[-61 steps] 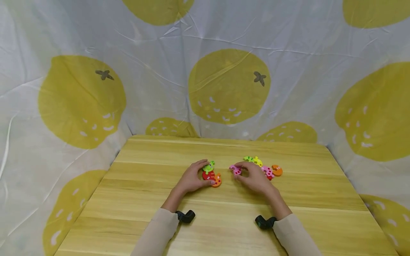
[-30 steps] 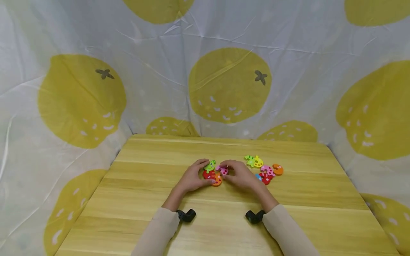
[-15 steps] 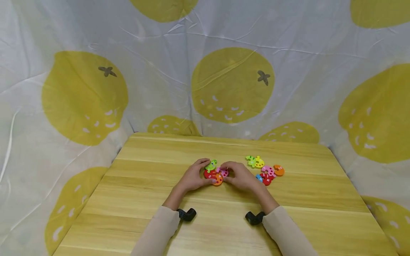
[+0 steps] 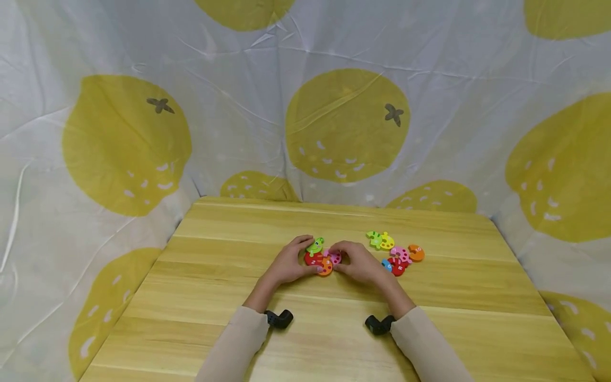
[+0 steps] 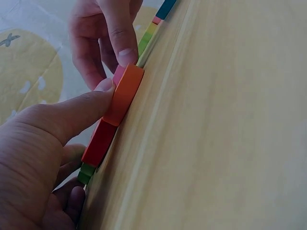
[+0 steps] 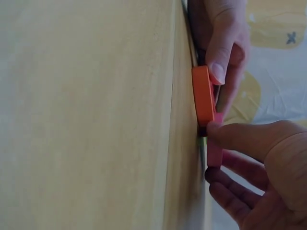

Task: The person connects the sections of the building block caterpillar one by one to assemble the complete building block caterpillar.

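Flat wooden caterpillar puzzle pieces lie joined between the hands: a green head (image 4: pixel 315 246), a red piece (image 4: pixel 312 259) numbered 2 and an orange piece (image 4: pixel 326 268) with dots. My left hand (image 4: pixel 288 262) holds this joined part from the left, its thumb on the orange piece (image 5: pixel 125 93) and other fingers by the green head. With my right hand (image 4: pixel 359 261) I pinch a pink dotted piece (image 6: pixel 215 152) between thumb and fingers. The pink piece touches the orange one; fingers partly cover it, and I cannot tell whether the two interlock.
To the right on the wooden table (image 4: pixel 296 339) lie more pieces: a light green piece (image 4: pixel 374 239) against a yellow one (image 4: pixel 387 242), then a pink (image 4: pixel 400 254), an orange (image 4: pixel 417 253), a red (image 4: pixel 398 267) and a blue piece (image 4: pixel 386 266). A lemon-print cloth (image 4: pixel 238 106) hangs behind.
My right hand has carried the pink piece leftward from beside the right-hand group up against the orange piece. My left hand has kept its hold on the joined pieces.
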`<control>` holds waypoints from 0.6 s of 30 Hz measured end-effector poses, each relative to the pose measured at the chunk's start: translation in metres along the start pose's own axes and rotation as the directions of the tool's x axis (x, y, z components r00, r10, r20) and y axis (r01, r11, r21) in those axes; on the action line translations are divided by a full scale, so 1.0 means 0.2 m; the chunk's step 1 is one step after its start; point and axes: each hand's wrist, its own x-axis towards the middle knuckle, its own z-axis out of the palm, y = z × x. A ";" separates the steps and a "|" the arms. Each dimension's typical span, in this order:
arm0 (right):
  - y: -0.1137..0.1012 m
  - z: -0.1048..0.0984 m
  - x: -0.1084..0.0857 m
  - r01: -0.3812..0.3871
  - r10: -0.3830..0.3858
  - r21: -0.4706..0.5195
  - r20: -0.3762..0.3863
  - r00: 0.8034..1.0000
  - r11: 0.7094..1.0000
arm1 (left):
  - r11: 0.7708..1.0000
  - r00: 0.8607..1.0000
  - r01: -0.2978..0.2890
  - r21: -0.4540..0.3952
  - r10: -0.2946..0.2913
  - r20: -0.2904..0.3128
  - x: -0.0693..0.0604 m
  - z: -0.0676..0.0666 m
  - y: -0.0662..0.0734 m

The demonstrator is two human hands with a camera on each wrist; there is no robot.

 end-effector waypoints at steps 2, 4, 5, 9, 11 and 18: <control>0.00 0.00 0.00 0.003 -0.003 -0.005 0.007 1.000 1.000 | 1.000 1.000 -0.002 0.004 0.002 0.004 0.00 0.00 0.00; 0.00 0.01 0.00 0.005 -0.005 -0.008 0.011 1.000 1.000 | 1.000 1.000 -0.013 0.009 0.013 0.000 0.00 0.00 0.00; 0.00 0.01 0.00 0.007 -0.007 -0.008 0.010 1.000 1.000 | 1.000 1.000 -0.018 0.014 0.018 -0.003 0.00 0.00 0.00; 0.00 0.00 0.01 0.023 -0.023 -0.001 0.004 1.000 1.000 | 0.999 0.999 -0.039 0.027 0.039 -0.012 0.00 0.00 0.00; 0.00 0.00 0.01 0.025 -0.025 0.005 0.004 1.000 1.000 | 0.998 0.999 -0.044 0.041 0.044 -0.005 0.00 -0.01 0.00; 0.02 0.00 0.00 -0.007 0.007 0.041 -0.009 1.000 0.999 | 0.997 0.999 -0.046 0.063 0.046 0.000 -0.01 0.00 0.01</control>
